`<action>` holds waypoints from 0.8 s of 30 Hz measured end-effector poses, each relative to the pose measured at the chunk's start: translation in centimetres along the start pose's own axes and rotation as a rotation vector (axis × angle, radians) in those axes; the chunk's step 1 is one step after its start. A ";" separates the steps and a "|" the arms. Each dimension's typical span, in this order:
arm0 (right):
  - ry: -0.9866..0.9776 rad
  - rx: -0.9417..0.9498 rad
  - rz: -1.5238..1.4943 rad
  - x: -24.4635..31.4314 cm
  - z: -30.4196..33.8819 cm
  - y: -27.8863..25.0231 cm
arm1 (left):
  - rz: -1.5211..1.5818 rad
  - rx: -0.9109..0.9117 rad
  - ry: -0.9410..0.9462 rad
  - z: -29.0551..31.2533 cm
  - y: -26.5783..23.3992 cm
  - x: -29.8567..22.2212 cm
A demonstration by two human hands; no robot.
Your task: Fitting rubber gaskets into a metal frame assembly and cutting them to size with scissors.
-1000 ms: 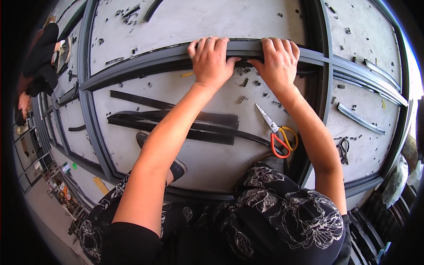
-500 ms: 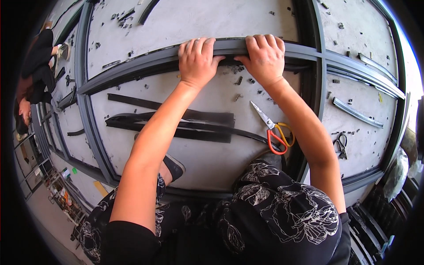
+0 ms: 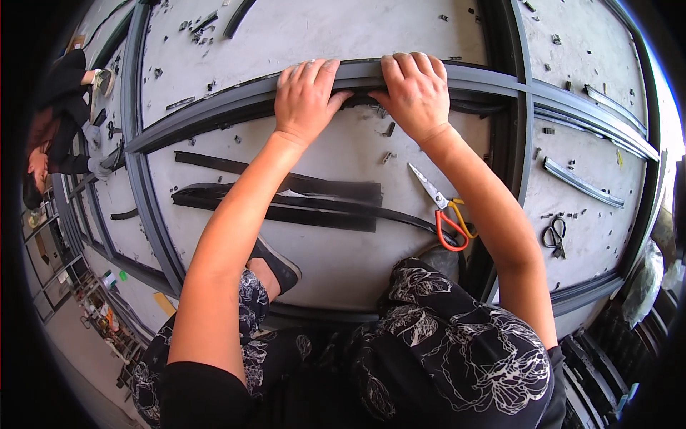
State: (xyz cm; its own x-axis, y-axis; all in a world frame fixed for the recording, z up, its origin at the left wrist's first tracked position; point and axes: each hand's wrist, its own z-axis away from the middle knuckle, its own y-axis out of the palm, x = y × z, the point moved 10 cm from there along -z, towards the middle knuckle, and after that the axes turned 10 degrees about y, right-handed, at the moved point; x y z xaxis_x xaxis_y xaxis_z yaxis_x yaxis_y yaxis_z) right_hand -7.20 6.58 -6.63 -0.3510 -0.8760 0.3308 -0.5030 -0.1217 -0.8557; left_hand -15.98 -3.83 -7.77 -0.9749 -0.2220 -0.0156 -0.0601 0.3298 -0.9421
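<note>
Both of my hands are wrapped over a grey metal frame bar (image 3: 359,71). My left hand (image 3: 306,104) has its fingers curled over the bar's far side and its thumb on the near side. Close to its right, my right hand (image 3: 420,96) grips the same bar in a like way, thumbs pointing toward each other. A black strip (image 3: 361,99) runs along the bar's near side by the thumbs; what lies under the palms is hidden. Nearer to me, scissors (image 3: 430,187) with red and yellow handles lie partly open beside my right forearm.
Flat black strips (image 3: 336,190) lie on the floor inside the frame. Black-handled scissors (image 3: 554,242) and a curved grey strip (image 3: 582,182) are on the right. Small dark scraps (image 3: 389,129) are scattered about. Another person (image 3: 63,125) is at the far left.
Both hands have shifted slightly left along the bar, with their grip kept. The scissors and black strips stay where they were on the floor.
</note>
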 end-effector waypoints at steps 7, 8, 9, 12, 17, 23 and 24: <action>0.119 -0.085 0.085 -4.3 5.2 -6.0 | 0.017 0.058 -0.015 -0.7 0.5 -0.8; 0.165 -0.071 0.156 -6.2 5.8 -6.6 | 0.040 0.032 0.025 -1.8 0.5 -2.5; 0.138 -0.046 0.205 -7.3 6.0 -6.6 | 0.066 0.013 0.029 -2.6 0.9 -3.6; 0.034 0.042 0.203 -8.7 5.8 -5.2 | 0.071 -0.015 0.009 -4.1 1.6 -6.1; -0.013 -0.051 0.198 -8.9 6.0 -5.3 | 0.059 -0.053 -0.044 -4.7 2.5 -7.6; 0.022 -0.152 0.224 -9.3 5.4 -5.2 | 0.015 -0.144 -0.074 -4.4 2.3 -7.8; 0.030 -0.127 0.226 -9.5 5.4 -4.9 | 0.022 -0.144 -0.077 -4.4 2.3 -7.8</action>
State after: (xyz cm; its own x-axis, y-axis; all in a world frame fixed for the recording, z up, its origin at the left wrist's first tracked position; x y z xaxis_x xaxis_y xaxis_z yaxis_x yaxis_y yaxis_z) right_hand 2.83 12.96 -7.75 -0.4878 -0.8599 0.1504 -0.5038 0.1366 -0.8529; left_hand -9.43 2.72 -8.38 -0.9575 -0.2806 -0.0668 -0.0740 0.4627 -0.8834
